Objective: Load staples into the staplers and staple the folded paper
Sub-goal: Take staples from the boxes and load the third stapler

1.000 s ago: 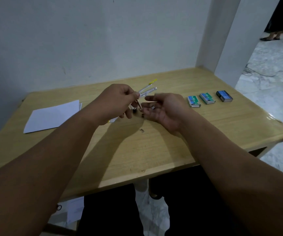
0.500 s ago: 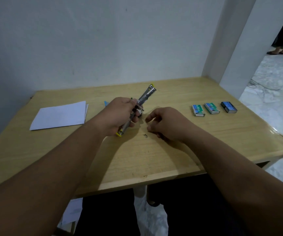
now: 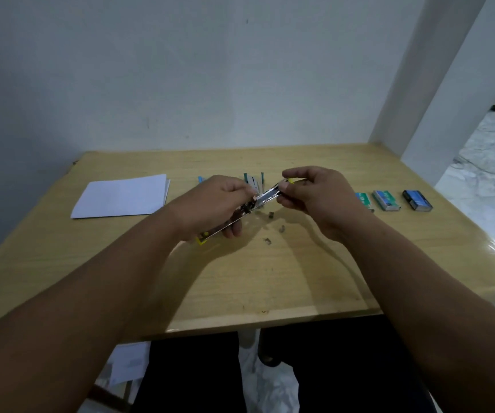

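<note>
Hands: two, above the wooden table (image 3: 299,281) | left hand (image 3: 210,204) grips one open stapler (image 3: 265,195), silver with yellow ends, tilted | right hand (image 3: 314,192) pinches its far end | three staple boxes (image 3: 386,200) | one folded paper (image 3: 122,195) | three loose staple bits (image 3: 267,241)
</note>
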